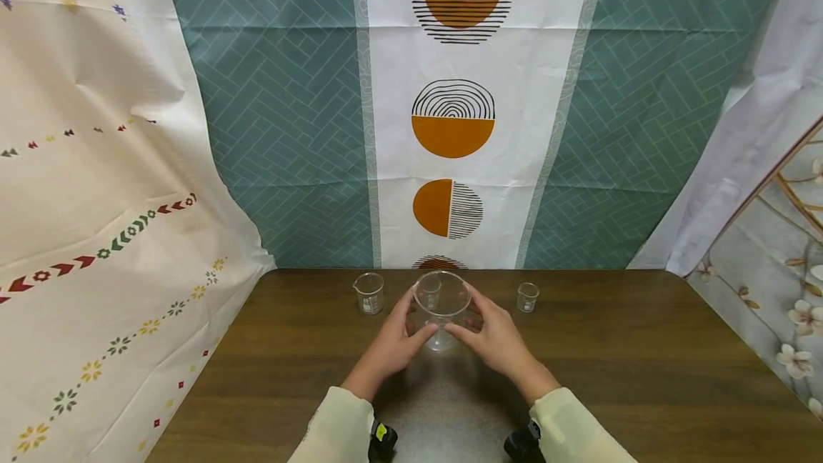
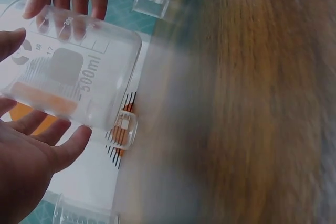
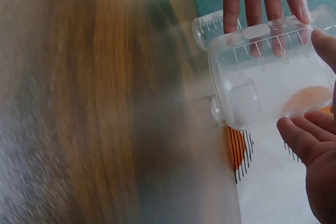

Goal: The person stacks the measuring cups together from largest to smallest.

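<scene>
A large clear beaker [image 1: 441, 309], printed 500 ml, is upright between both hands above the brown table. My left hand [image 1: 395, 340] grips its left side, thumb toward the near face and fingers around the side. On the opposite side my right hand [image 1: 498, 340] holds it the same way. In the left wrist view, the beaker [image 2: 105, 82] seems raised off the tabletop, and no contents show in it. A smaller beaker [image 2: 125, 129] stands behind it, partly seen through the glass.
Toward the table's far edge, a small spouted beaker [image 1: 369, 295] stands to the left and a smaller beaker [image 1: 527, 297] to the right. The brown table [image 1: 643, 363] meets a patterned cloth [image 1: 289, 127] hanging at the back. Floral fabric [image 1: 771, 291] hangs at the right.
</scene>
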A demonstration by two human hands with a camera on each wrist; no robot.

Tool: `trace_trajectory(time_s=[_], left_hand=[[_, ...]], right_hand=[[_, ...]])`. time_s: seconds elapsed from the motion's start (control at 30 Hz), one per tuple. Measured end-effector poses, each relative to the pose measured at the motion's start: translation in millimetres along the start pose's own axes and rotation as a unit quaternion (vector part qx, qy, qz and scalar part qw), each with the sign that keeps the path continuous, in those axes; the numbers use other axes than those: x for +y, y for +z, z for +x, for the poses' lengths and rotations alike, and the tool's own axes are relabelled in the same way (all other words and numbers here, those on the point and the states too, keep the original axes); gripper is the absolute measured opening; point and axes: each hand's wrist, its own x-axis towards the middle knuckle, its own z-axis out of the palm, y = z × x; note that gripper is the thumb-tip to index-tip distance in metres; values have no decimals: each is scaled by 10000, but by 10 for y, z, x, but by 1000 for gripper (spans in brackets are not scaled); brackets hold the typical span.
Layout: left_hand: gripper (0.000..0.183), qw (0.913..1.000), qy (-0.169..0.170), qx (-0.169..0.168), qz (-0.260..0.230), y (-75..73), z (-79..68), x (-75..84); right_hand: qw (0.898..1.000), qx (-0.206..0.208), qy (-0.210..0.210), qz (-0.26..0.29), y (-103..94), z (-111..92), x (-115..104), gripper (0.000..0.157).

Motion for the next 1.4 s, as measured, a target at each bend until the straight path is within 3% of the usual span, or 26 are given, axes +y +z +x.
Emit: trace_trajectory(time_s=[0.3,0.7,0.9,1.4], left_hand=[[81,9995,-298,-13,132,-185,-187,7],[79,9997,-152,177,-36,-346,-376,-53],[78,9994,-246,247,24,-420,-477,-67],[74,9994,-351,33,6,-633,-675,-146]], right_hand=[[9996,-60,-130,229,153,-44,-95,82],[9985,-289,-333,325,341,-96,-188,80],[9979,-476,-329,286,405,-140,-247,81],[9936,-846,-369,654,583,-216,-320,82]])
